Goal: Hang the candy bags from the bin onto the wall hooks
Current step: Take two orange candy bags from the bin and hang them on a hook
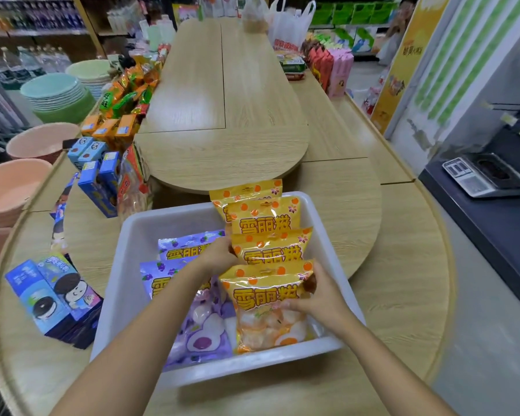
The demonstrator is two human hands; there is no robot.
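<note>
While both your hands are down in the bin [126, 283], the hanging has hardly begun as far as this view shows. Your right hand [318, 298] pinches the nearest orange bag [264, 313] at its 3 o'clock edge; your left hand [219, 253] is curled at the 9 o'clock edge of the orange bag behind, and I cannot tell whether it grips. More orange bags stand toward 12 o'clock and purple bags [198, 319] lie at 9 o'clock, all still in the bin on the worktop [403, 265]. The hooks [502, 114], at 2 o'clock on the wall, look bare, so nearly everything remains to hang.
</note>
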